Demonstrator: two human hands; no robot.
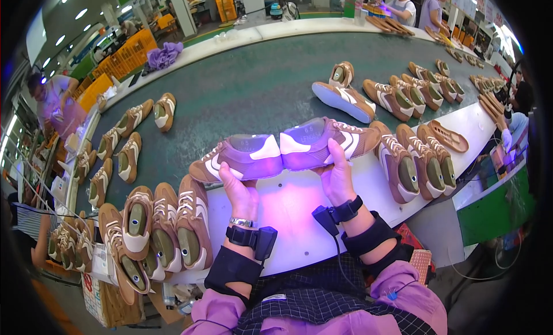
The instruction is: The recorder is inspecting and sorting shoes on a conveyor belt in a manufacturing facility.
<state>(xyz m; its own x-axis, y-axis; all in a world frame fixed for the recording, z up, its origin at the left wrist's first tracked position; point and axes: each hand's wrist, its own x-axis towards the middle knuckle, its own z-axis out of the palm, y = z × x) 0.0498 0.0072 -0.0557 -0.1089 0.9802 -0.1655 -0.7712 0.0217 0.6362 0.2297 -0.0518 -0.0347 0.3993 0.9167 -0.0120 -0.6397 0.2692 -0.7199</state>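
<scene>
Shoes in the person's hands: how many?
2: one brown shoe in the left hand, another brown shoe in the right hand. Neither is hidden.

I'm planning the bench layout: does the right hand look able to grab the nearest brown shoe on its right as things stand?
Probably not yet: the right hand is busy holding a shoe. Otherwise the way looks mostly free, with the nearest brown shoe close by.

Printed numerals and letters (245, 143) mark both held shoes (311, 145).
</scene>
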